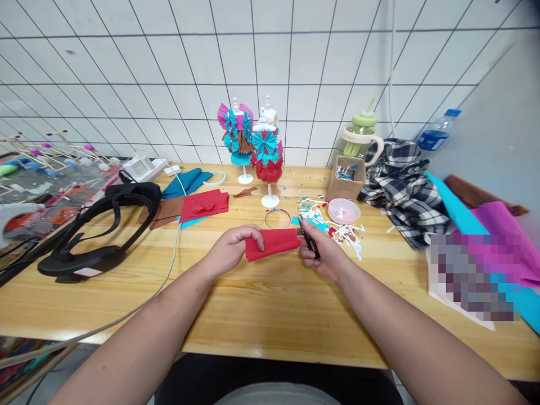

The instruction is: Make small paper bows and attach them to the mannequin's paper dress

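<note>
My left hand (pixel 236 246) pinches the left end of a folded strip of red crepe paper (pixel 274 244), thumb on top. At the strip's right end, my right hand (pixel 323 250) is closed around small dark scissors (pixel 311 242); their blades are hard to make out against the paper. Just beyond the paper lies a thin metal ring (pixel 277 219). Behind it stand small white dress forms, one in a blue and red paper dress (pixel 267 152) and one in a pink, blue and brown dress (pixel 237 135).
White and blue scraps (pixel 337 225) surround a pink bowl (pixel 344 211). A cardboard box (pixel 346 177), green-lidded cup (pixel 360 135) and checked cloth (pixel 396 180) stand right. Left are red sheets (pixel 205 206), a tape roll (pixel 216 178), a black headset (pixel 97 259) and a white cable (pixel 169 273).
</note>
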A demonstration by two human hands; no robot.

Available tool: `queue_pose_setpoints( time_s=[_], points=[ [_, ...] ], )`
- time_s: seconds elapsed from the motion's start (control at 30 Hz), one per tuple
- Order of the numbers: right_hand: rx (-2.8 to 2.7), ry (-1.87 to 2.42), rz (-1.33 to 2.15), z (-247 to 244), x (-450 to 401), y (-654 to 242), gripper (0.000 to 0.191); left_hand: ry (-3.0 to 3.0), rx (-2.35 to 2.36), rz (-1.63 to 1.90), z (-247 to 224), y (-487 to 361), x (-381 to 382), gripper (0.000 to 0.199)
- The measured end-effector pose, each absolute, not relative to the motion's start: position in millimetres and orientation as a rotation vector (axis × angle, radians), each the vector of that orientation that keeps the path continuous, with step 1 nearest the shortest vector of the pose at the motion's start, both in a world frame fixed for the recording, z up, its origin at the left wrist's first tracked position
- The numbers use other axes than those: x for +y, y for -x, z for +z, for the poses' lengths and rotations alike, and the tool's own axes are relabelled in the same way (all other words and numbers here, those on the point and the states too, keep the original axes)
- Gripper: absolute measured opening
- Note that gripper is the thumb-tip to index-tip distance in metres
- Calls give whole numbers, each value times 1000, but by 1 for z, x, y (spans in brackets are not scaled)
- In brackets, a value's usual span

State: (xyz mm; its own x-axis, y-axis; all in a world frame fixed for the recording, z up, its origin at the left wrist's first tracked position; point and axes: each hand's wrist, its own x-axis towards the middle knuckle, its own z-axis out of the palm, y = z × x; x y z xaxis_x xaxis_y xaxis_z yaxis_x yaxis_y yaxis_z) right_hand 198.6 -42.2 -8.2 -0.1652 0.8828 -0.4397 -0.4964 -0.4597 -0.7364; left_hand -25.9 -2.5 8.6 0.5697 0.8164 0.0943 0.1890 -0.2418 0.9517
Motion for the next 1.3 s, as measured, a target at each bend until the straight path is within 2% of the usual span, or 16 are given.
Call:
queue_pose_setpoints(
  time_s=[0.13,0.23,0.33,0.5,0.7,0.87,1.1,1.17,1.3],
  points=[
    [-694,1162,1613,-8,-45,-193,48,-1602,848,750,7,20,-5,16],
    [-716,1178,1484,-12,-43,-191,52,-1164,793,821,4,14,-8,40],
    [-836,1203,1330,-19,-40,-193,51,-875,738,790,3,11,-9,49],
    [-1047,1215,1125,-18,-40,-193,48,-1083,868,626,-1,10,-8,46],
    [-937,1309,1391,-12,-44,-190,41,-1375,984,664,-3,5,-11,33],
    [-1084,1313,1105,-21,-41,-190,35,-1330,979,608,2,2,-14,39],
    [-1386,1422,733,-17,-41,-196,23,-1420,966,485,2,7,-12,33],
    [-1432,1400,666,-13,-44,-197,21,-1365,863,453,3,13,-10,42],
    [-1483,1260,602,-6,-56,-197,17,-972,523,212,6,21,-11,87]
  ],
)
